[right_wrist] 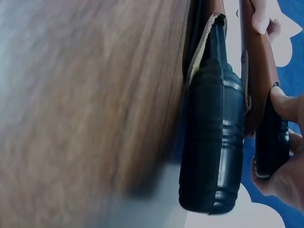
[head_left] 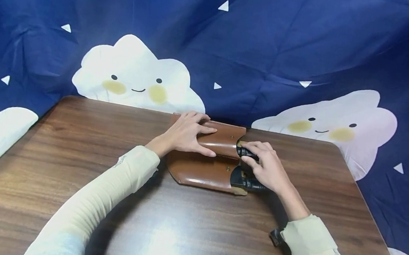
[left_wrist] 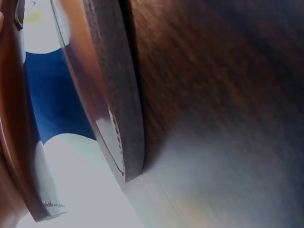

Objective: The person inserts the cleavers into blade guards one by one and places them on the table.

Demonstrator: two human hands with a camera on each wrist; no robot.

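Note:
Two brown leather sheaths lie side by side at the back of the table. On the far sheath (head_left: pixel 225 140) my left hand (head_left: pixel 186 134) rests with fingers and thumb spread. A ribbed black handle (right_wrist: pixel 271 137) sticks out of that sheath's right end, and my right hand (head_left: pixel 266 163) grips it between thumb and fingers. The near sheath (head_left: pixel 200 170) holds a second tool, whose thick ribbed black handle (right_wrist: pixel 211 142) extends from its mouth, untouched. Whatever the handles belong to is hidden inside the leather. In the left wrist view the near sheath's edge (left_wrist: pixel 118 109) stands close to the camera.
The brown wood-grain table (head_left: pixel 164 223) stretches towards me, with a bright reflection in front. Behind its back edge hangs a dark blue cloth (head_left: pixel 250 45) printed with white clouds and triangles. A small black object (head_left: pixel 276 237) shows at the right sleeve cuff.

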